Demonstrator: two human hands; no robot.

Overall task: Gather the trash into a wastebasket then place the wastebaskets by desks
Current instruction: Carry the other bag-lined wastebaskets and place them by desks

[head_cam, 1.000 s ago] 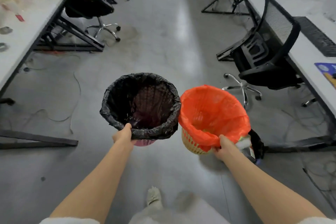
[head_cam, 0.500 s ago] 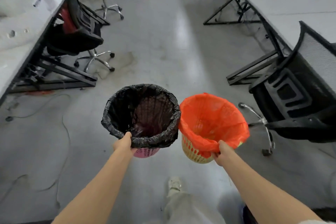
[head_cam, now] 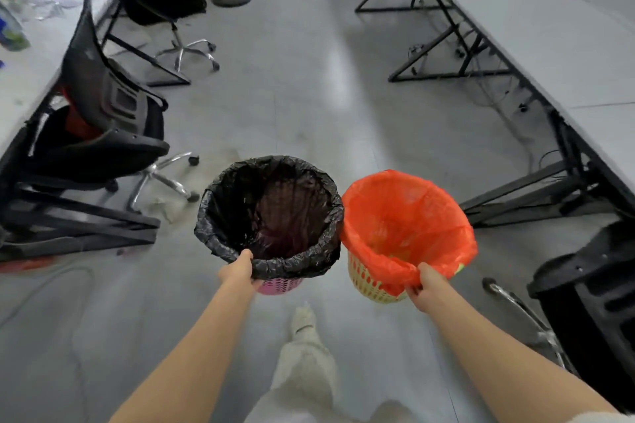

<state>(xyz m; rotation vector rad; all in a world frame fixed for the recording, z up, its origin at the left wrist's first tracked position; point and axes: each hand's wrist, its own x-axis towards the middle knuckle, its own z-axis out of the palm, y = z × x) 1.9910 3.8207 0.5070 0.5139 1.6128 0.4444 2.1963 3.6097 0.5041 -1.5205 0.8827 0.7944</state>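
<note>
I carry two wastebaskets side by side above the grey floor. My left hand (head_cam: 238, 273) grips the near rim of a pink wastebasket (head_cam: 279, 286) lined with a black bag (head_cam: 268, 213). My right hand (head_cam: 424, 288) grips the near rim of a yellow wastebasket (head_cam: 366, 280) lined with an orange bag (head_cam: 405, 220). The two rims touch in the middle. Both bags look nearly empty from above.
White desks on black frames line both sides: the left desk (head_cam: 24, 79) with clutter, the right desk (head_cam: 563, 45). A black office chair (head_cam: 99, 134) stands at the left, another chair (head_cam: 591, 288) near right, a third chair (head_cam: 171, 7) farther back. My foot (head_cam: 302, 319) steps along the aisle.
I have walked forward along the aisle with both baskets held the same way. The right chair has slid to the frame's lower right edge, and the left chair has come closer.
</note>
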